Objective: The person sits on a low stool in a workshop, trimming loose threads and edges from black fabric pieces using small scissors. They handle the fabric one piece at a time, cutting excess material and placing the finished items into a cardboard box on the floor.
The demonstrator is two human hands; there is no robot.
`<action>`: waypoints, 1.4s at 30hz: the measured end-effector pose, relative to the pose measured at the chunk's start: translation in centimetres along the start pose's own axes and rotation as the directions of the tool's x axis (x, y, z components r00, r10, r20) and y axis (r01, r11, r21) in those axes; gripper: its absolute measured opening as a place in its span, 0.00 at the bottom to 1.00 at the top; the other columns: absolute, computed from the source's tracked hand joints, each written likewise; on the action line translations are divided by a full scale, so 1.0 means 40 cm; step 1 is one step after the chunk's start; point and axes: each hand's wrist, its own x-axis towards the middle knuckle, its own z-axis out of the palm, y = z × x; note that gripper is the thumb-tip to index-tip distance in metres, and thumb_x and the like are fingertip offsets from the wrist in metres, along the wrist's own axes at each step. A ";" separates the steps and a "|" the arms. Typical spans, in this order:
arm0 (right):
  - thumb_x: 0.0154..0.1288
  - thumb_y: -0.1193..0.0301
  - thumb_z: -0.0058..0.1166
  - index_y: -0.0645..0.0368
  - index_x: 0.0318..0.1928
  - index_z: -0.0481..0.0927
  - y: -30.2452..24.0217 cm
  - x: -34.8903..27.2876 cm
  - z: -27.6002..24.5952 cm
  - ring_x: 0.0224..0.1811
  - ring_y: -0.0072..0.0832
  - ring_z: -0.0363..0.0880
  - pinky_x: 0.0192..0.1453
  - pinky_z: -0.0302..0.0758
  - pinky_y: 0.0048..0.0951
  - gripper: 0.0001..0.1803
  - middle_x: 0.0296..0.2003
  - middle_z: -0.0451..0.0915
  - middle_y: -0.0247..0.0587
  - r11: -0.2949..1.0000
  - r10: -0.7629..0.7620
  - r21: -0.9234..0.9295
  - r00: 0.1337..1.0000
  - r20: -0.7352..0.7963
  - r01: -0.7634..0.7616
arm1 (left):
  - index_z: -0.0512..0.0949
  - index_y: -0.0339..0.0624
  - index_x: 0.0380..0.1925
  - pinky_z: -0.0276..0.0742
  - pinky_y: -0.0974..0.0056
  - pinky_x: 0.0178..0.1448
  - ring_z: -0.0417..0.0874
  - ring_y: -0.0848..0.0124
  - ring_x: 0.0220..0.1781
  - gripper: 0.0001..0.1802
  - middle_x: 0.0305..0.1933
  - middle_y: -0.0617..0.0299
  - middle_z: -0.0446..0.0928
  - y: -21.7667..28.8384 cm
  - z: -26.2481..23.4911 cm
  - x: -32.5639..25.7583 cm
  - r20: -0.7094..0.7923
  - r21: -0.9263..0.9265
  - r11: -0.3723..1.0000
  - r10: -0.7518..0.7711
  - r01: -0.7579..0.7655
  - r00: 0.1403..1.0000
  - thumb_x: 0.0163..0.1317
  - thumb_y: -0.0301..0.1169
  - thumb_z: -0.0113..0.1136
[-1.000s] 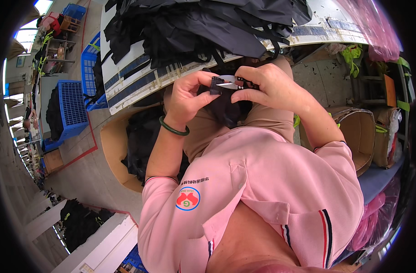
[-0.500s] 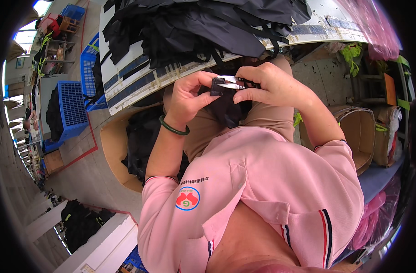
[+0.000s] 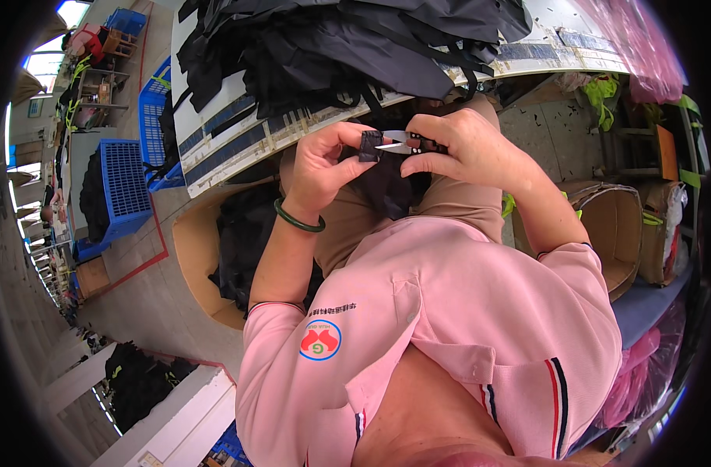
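Hardly anything has been shifted since the earlier frames: both hands are kept raised in front of the chest, and the small black piece has been turned a little in the left fingers, the metal tips now lying right against it.

Seen from the head camera, the left hand (image 3: 320,167) is closed on a small black fabric piece (image 3: 369,145), pinched between thumb and fingertips. A green bangle (image 3: 297,222) is worn on that wrist. The right hand (image 3: 468,144) is closed around a pair of thread snips (image 3: 402,142), whose silver blades are pointed left and touch the fabric piece. The two hands are held close together, just above the lap, where more black cloth (image 3: 386,187) hangs down between the knees.

Beyond the hands, the desk (image 3: 215,144) is covered with a heap of black bags (image 3: 347,43) and straps. Blue crates (image 3: 126,183) are stacked on the floor at the left, and a cardboard box (image 3: 604,233) stands at the right. A pink shirt (image 3: 449,327) fills the lower part of the picture.
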 end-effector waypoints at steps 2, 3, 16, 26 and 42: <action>0.56 0.50 0.61 0.61 0.32 0.76 0.000 0.000 -0.001 0.19 0.42 0.73 0.26 0.67 0.37 0.24 0.16 0.73 0.44 1.000 0.001 -0.007 1.000 0.010 -0.001 | 0.76 0.34 0.32 0.74 0.67 0.53 0.79 0.71 0.45 0.07 0.44 0.52 0.78 -0.001 0.000 0.000 0.005 0.001 1.000 0.000 0.000 1.000 0.53 0.16 0.61; 0.56 0.50 0.61 0.61 0.32 0.76 -0.001 0.000 -0.001 0.19 0.42 0.73 0.26 0.67 0.37 0.24 0.16 0.73 0.44 1.000 0.002 -0.011 1.000 0.015 -0.002 | 0.76 0.34 0.32 0.74 0.67 0.52 0.79 0.71 0.45 0.07 0.44 0.52 0.78 -0.003 0.000 0.000 0.007 0.001 1.000 0.000 0.000 1.000 0.53 0.16 0.61; 0.58 0.51 0.60 0.62 0.32 0.77 -0.017 0.013 -0.011 0.22 0.45 0.73 0.29 0.67 0.39 0.23 0.18 0.74 0.46 1.000 0.004 0.022 0.995 0.095 -0.006 | 0.78 0.35 0.32 0.72 0.67 0.53 0.78 0.72 0.46 0.09 0.44 0.55 0.79 -0.010 -0.001 -0.006 0.061 0.034 0.998 -0.057 0.055 0.996 0.49 0.16 0.64; 0.58 0.53 0.60 0.64 0.36 0.80 -0.010 0.001 -0.012 0.21 0.46 0.72 0.27 0.67 0.38 0.22 0.20 0.74 0.51 0.988 0.073 0.124 0.986 0.148 -0.091 | 0.79 0.35 0.30 0.70 0.66 0.55 0.78 0.70 0.47 0.08 0.41 0.56 0.81 -0.002 0.003 -0.004 0.083 0.033 0.993 -0.113 0.111 0.990 0.48 0.17 0.64; 0.58 0.54 0.61 0.65 0.32 0.78 0.003 -0.010 -0.015 0.21 0.44 0.70 0.28 0.66 0.36 0.23 0.18 0.72 0.49 0.983 0.012 0.180 0.996 0.093 -0.029 | 0.78 0.34 0.30 0.73 0.68 0.51 0.80 0.71 0.43 0.07 0.41 0.54 0.80 0.015 0.003 -0.001 0.128 -0.036 0.981 -0.183 0.189 0.975 0.49 0.18 0.64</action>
